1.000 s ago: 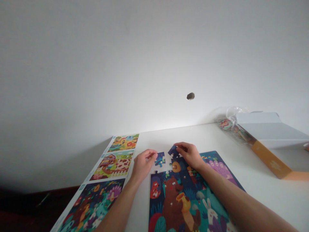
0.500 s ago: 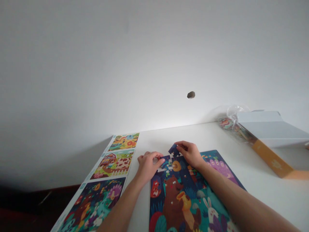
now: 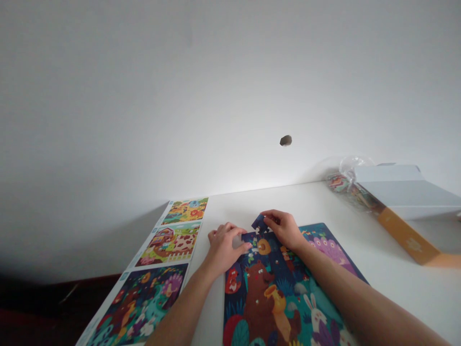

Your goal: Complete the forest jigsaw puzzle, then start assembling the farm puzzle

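A jigsaw puzzle [image 3: 273, 298] of a night forest, with a brown bear, white rabbits and a purple peacock, lies on the white table. At its far left corner, my left hand [image 3: 225, 247] has thumb and fingers closed around a dark blue corner piece, which lies level with its neighbours. My right hand [image 3: 284, 228] pinches a dark blue puzzle piece [image 3: 259, 224] between thumb and index finger. That piece is tilted up at the puzzle's far edge, just right of my left hand. My right forearm covers part of the puzzle.
Three picture sheets [image 3: 175, 243] line the table's left edge; the nearest shows the same forest scene. At the right rests an open white and orange box [image 3: 403, 192], beside a clear plastic bag [image 3: 342, 182] with colourful pieces. A white wall with a hole [image 3: 285, 140] stands behind the table.
My left hand has shifted slightly right, and the white gaps around the corner piece have closed. My right hand has barely moved, still holding its piece.
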`<state>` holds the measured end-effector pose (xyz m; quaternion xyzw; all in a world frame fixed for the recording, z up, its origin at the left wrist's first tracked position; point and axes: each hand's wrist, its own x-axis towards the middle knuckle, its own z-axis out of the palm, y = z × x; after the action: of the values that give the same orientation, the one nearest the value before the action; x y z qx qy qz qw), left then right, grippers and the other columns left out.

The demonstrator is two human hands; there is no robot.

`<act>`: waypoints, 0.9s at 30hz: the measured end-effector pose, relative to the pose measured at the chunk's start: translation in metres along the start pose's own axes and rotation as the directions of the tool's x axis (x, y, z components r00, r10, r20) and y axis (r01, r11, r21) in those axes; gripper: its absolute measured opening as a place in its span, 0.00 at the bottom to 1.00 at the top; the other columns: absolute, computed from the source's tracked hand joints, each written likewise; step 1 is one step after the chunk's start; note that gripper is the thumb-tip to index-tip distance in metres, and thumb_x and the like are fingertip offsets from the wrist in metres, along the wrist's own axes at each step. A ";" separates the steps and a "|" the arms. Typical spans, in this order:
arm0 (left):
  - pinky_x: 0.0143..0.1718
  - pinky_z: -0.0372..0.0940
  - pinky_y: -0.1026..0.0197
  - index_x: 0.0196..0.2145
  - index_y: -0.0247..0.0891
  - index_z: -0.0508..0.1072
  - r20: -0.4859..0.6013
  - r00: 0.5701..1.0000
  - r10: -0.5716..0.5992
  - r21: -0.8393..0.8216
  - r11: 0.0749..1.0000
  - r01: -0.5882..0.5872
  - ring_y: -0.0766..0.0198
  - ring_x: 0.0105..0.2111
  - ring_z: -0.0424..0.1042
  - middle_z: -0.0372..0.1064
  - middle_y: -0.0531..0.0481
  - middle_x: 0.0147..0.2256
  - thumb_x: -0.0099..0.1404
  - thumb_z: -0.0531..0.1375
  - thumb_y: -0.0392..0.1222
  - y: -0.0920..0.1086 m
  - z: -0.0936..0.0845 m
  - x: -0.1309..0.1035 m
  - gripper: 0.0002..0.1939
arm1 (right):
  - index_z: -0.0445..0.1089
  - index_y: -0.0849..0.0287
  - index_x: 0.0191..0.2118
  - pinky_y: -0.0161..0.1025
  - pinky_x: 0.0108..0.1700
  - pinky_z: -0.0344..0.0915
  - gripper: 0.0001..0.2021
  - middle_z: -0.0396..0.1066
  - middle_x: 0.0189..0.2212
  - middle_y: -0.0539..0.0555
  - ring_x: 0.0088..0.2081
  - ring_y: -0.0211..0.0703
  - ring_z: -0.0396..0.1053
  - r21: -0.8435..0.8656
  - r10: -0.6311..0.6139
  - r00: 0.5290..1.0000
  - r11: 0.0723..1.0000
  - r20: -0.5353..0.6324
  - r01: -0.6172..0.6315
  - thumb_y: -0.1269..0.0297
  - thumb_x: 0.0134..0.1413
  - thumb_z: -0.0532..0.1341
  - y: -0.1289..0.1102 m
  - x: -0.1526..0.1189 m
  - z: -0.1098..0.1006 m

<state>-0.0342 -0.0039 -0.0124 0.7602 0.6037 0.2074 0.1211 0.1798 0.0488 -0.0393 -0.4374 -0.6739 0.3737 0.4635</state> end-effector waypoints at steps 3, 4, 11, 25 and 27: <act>0.52 0.52 0.45 0.42 0.52 0.76 0.010 1.000 0.029 0.018 0.999 -0.030 0.52 0.49 0.66 0.68 0.51 0.43 0.56 0.65 0.50 -0.001 -0.001 0.000 0.15 | 0.76 0.61 0.43 0.35 0.29 0.60 0.15 0.70 0.25 0.50 0.25 0.40 0.64 -0.007 -0.004 1.000 1.000 -0.002 0.004 0.59 0.56 0.58 0.001 0.000 0.001; 0.52 0.53 0.45 0.43 0.52 0.75 0.010 0.999 0.037 0.023 0.999 -0.037 0.52 0.49 0.66 0.68 0.50 0.44 0.56 0.65 0.51 -0.002 -0.001 0.000 0.15 | 0.76 0.61 0.43 0.35 0.29 0.60 0.15 0.70 0.25 0.50 0.25 0.40 0.64 -0.010 -0.005 1.000 1.000 -0.003 0.005 0.59 0.56 0.58 0.002 0.000 0.001; 0.53 0.53 0.46 0.39 0.48 0.75 -0.015 0.999 0.050 0.031 0.998 -0.049 0.52 0.48 0.66 0.69 0.50 0.42 0.55 0.66 0.51 -0.005 0.001 0.000 0.14 | 0.76 0.60 0.43 0.34 0.28 0.60 0.14 0.70 0.25 0.50 0.26 0.39 0.64 -0.030 -0.020 1.000 0.999 -0.004 0.020 0.60 0.56 0.58 0.000 0.000 0.000; 0.40 0.65 0.61 0.39 0.41 0.76 0.009 1.000 -0.026 -0.359 0.933 0.028 0.60 0.36 0.74 0.77 0.51 0.35 0.60 0.60 0.47 -0.005 0.002 0.003 0.12 | 0.76 0.61 0.43 0.35 0.28 0.60 0.15 0.69 0.23 0.50 0.25 0.40 0.64 -0.046 -0.006 1.000 0.999 0.000 0.006 0.58 0.55 0.58 -0.002 -0.001 -0.001; 0.39 0.65 0.61 0.39 0.40 0.76 0.012 0.999 -0.035 -0.386 0.922 0.037 0.61 0.34 0.74 0.77 0.51 0.34 0.61 0.60 0.47 -0.003 0.002 0.003 0.11 | 0.76 0.61 0.42 0.35 0.28 0.60 0.15 0.69 0.23 0.50 0.25 0.40 0.64 -0.041 -0.003 1.000 0.999 0.004 0.003 0.58 0.55 0.58 -0.003 0.000 -0.001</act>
<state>-0.0357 0.0002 -0.0148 0.7107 0.5645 0.3182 0.2738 0.1797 0.0474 -0.0364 -0.4451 -0.6830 0.3599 0.4537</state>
